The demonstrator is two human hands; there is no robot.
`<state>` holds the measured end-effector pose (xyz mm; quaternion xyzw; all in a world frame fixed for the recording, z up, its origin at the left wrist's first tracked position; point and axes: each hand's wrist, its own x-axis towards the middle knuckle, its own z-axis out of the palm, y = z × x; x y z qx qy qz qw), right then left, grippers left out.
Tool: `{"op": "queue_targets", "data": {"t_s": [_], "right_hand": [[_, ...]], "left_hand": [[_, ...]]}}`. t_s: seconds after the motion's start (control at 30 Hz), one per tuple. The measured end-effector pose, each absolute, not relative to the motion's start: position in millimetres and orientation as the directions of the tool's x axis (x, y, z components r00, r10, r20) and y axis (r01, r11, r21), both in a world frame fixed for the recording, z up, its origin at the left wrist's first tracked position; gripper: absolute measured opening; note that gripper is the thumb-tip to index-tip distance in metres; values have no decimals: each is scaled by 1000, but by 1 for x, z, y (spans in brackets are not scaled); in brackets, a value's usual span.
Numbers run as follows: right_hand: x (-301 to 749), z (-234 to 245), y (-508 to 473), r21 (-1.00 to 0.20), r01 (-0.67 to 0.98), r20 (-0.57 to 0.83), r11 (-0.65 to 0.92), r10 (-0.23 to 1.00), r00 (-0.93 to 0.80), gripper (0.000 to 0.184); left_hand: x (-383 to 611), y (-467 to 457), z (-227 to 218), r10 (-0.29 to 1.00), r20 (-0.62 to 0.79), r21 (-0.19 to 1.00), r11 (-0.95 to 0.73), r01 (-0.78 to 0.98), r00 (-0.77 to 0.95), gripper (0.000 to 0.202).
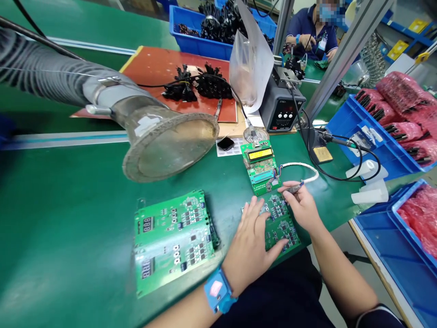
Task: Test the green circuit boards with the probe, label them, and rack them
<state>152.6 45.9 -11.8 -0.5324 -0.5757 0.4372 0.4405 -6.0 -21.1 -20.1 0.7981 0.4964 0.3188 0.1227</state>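
Observation:
My left hand [251, 237] lies flat with fingers stretched out on the left part of a green circuit board [285, 230] at the table's near edge; a blue wrist strap [218, 289] is on that wrist. My right hand [300, 202] is pinched on a small connector [297, 186] at the end of a white cable [302, 167], held over the board's top edge. The cable runs to a green programmer board [261, 166] with a yellow display just beyond.
A stack of larger green boards [172, 239] lies to the left. A fume extractor funnel [164, 136] hangs over the green mat. A soldering station [282, 107], blue bins with pink bags [403, 114] and a red mat with black parts [194, 84] stand behind. Another person sits at the back right.

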Motion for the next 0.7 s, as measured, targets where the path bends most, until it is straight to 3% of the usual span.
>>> {"op": "queue_targets", "data": {"t_s": [0.23, 0.7], "right_hand": [[154, -9, 44, -931, 335, 111, 142, 988, -111, 18], [152, -3, 44, -888, 419, 130, 189, 978, -165, 16]], "left_hand": [[-5, -22, -20, 873, 412, 542, -466, 699, 262, 36], [-6, -24, -22, 801, 494, 430, -562, 707, 337, 38]]}}
